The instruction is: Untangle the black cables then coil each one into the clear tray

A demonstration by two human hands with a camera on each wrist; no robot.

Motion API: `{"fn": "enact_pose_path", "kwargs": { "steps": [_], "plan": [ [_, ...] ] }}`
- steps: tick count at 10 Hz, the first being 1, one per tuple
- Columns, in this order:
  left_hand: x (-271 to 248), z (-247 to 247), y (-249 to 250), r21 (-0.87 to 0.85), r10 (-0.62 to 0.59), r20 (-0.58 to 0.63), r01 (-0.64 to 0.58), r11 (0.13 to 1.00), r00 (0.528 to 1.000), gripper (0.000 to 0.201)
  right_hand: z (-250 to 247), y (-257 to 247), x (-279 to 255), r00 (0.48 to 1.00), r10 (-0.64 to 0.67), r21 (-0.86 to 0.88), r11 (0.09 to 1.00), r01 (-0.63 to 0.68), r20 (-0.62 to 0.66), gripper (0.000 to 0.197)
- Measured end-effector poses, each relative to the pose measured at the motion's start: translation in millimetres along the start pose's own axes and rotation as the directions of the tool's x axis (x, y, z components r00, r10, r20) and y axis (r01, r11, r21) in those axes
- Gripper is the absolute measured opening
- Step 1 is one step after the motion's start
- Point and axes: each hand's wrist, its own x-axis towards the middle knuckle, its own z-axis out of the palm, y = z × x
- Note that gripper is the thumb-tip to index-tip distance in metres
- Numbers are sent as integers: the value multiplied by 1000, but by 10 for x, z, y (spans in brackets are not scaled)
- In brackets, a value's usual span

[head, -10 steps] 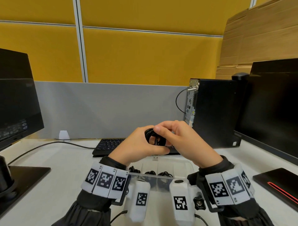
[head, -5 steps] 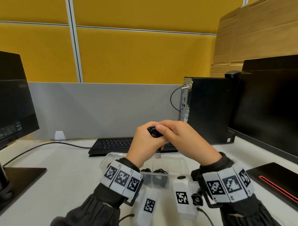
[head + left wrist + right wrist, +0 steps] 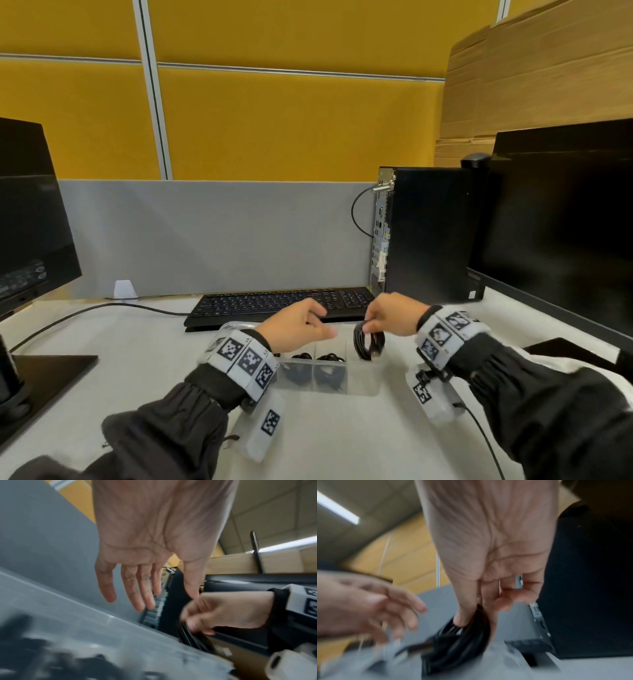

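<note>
Change: both hands have dropped from in front of the computer tower to just above the clear tray (image 3: 363, 389), and they have parted; half a second ago they were together on the coil, now only one keeps it.
Right hand (image 3: 390, 317): its grip is a pinch of thumb and fingers on the top of the coiled black cable (image 3: 368, 344), so the loops hang down and stay gathered instead of springing apart.
Coiled black cable: it hangs upright at the tray's right end, its lower loops level with the tray rim; whether it touches the tray floor I cannot tell. In the right wrist view the coil (image 3: 458, 642) dangles below the fingertips, blurred.
Left hand (image 3: 298, 330): released, fingers spread and relaxed, holding nothing, over the tray's left-middle part; probably it has let go so the other hand can lower the coil alone. The left wrist view shows the open palm (image 3: 154, 534) plainly.
Clear tray: it sits on the white surface (image 3: 137, 370), just in front of the keyboard (image 3: 274, 305); its divided compartments left of the hanging coil already hold other coiled cables (image 3: 329, 359).
Step, as I judge it: placing this coil into the tray's right-hand compartment, with the task seemingly far along.
Risk: released too high, the loops could loosen or catch on the tray divider.
</note>
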Motion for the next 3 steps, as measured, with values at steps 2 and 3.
{"fn": "enact_pose_path", "kwargs": {
  "steps": [2,3],
  "plan": [
    [-99,-144,-295,199,-39,157,7,980,987,10,421,-165,182,991,60,-494,869,5,117,35],
    [-79,-126,-372,186,-15,119,-8,982,993,4,413,-170,165,1000,-8,-478,878,20,26,34]
  ]
}}
